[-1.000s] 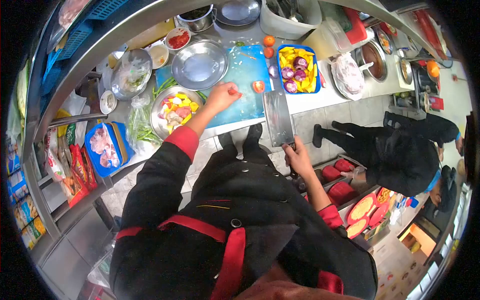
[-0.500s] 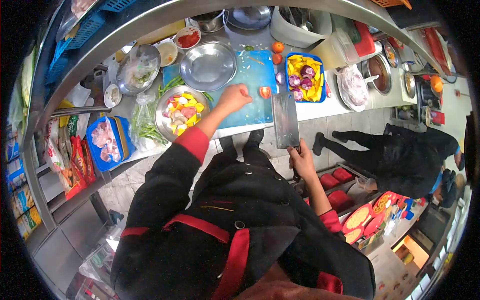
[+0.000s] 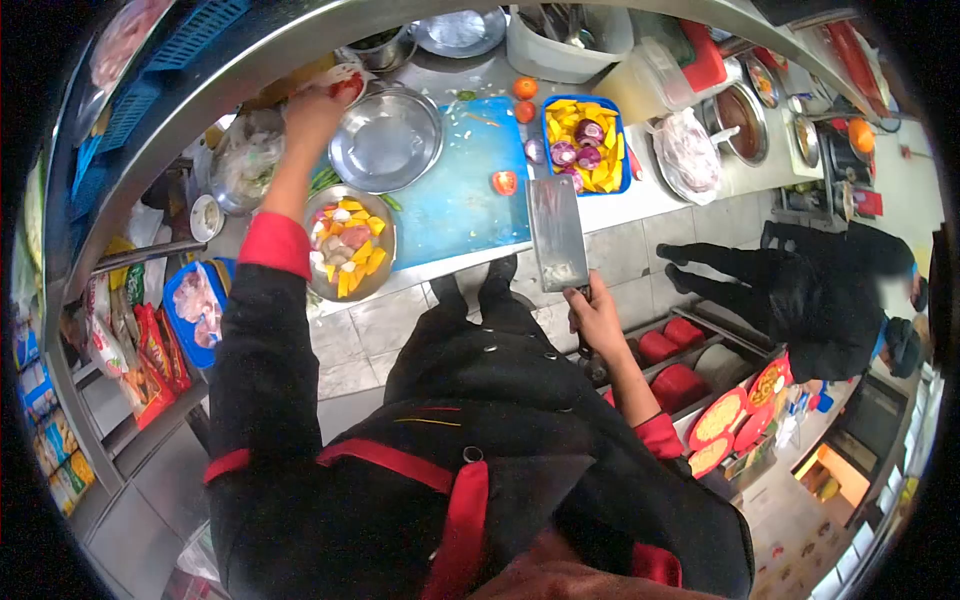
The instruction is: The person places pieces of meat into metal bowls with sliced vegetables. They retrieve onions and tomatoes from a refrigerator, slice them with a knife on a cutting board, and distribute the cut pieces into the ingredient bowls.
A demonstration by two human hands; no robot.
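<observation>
My right hand grips the handle of a cleaver, whose broad blade points away from me beside the cutting board's right edge. Far to the left, my left hand reaches over a small white bowl of chopped red food; its fingers are partly hidden there. A tomato half lies cut side up on the blue cutting board. Near my left forearm stands a metal bowl of yellow chunks, onion and meat. Behind it is a bare steel bowl.
A blue tray holds yellow pieces and red onions, with whole tomatoes beside it. Bagged greens and a blue tub of raw meat are at left. A person in black stands at right. A metal shelf edge crosses above.
My left hand has moved from above the cutting board, up and left, to the small bowl of red food. The view has shifted slightly; the cleaver stays in my right hand.
</observation>
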